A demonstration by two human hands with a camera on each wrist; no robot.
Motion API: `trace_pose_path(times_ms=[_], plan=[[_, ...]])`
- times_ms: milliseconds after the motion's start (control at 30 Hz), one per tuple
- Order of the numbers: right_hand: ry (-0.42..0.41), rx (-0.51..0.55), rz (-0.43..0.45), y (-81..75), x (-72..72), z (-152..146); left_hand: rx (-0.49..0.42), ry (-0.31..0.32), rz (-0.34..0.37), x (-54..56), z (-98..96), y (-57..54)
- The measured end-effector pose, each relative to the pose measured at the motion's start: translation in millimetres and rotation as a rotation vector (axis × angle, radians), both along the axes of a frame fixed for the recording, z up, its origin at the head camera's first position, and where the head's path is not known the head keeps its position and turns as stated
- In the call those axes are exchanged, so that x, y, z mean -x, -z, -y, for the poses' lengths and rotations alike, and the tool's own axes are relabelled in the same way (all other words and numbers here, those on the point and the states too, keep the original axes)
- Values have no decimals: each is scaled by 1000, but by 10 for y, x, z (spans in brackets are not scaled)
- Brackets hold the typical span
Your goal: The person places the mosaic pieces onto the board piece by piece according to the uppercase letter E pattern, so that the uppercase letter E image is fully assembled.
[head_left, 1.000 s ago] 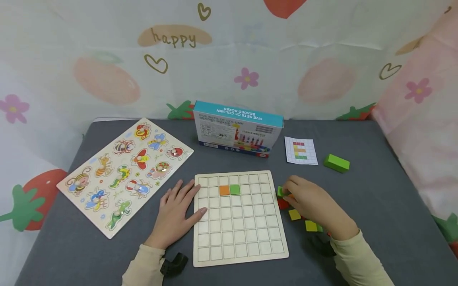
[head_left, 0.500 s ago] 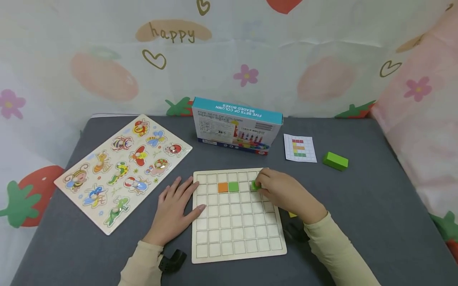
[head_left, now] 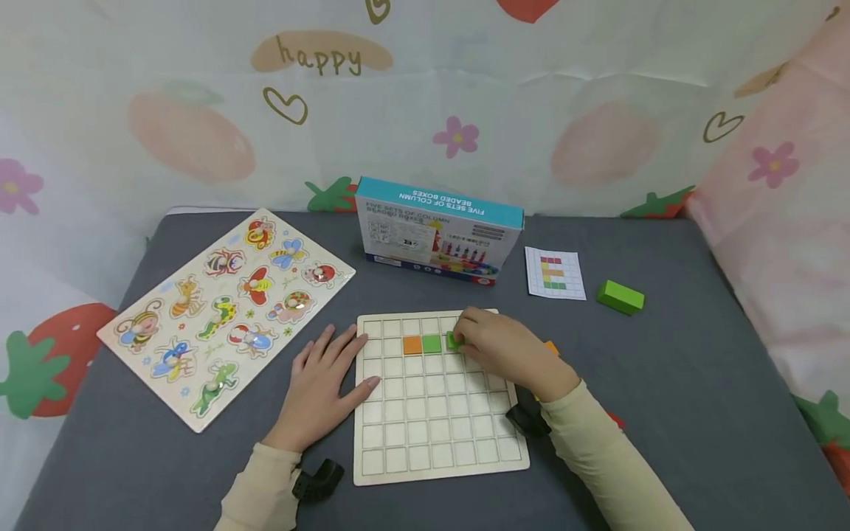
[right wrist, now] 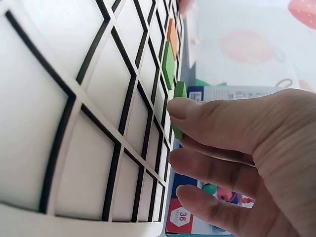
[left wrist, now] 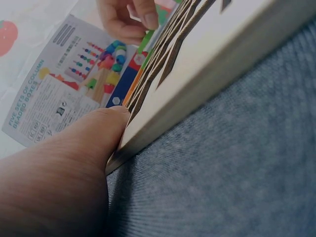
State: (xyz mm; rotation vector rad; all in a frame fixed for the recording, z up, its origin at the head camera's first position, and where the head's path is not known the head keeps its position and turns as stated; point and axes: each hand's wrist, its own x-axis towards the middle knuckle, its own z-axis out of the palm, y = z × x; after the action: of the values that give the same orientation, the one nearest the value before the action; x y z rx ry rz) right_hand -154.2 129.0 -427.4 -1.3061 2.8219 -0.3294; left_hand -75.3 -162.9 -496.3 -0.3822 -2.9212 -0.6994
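One green tile (head_left: 452, 340), pinched by the right hand (head_left: 501, 351) just beside the inlaid green square (head_left: 432, 344), seemed mid-placement, needing alignment and lowering into the wooden grid board (head_left: 440, 428), whose edge the left hand (head_left: 319, 398) touched with fingers extended.

Wears a plain, softly creased cream left sleeve (head_left: 257, 493) at seven o'clock in the head view and a matching right sleeve (head_left: 611, 464) between four and five o'clock. Has an angled black left wrist camera (head_left: 319, 481) at four o'clock from the left cuff (head_left: 277, 459) and a blockier black right wrist camera (head_left: 528, 421) at eight o'clock from the right cuff (head_left: 567, 404). Leaves the left hand (head_left: 315, 398) and right hand (head_left: 508, 354) bare.
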Motion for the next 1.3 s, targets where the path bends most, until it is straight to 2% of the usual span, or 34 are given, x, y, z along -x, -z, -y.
trace_pose_path(times_ms=[200, 533, 667, 967, 1300], plan=[[-15, -21, 8, 19, 18, 38, 4, -5, 10, -2, 9, 19], [-11, -46, 25, 52, 22, 89, 4, -5, -21, 10, 17, 25], [7, -72, 21, 74, 22, 70, -2, 7, -4, 12, -1, 21], [-3, -50, 36, 47, 27, 87, -1, -1, 5, -7, 8, -22], [-3, -43, 16, 70, 26, 69, 6, 6, 12, 8, -1, -4]])
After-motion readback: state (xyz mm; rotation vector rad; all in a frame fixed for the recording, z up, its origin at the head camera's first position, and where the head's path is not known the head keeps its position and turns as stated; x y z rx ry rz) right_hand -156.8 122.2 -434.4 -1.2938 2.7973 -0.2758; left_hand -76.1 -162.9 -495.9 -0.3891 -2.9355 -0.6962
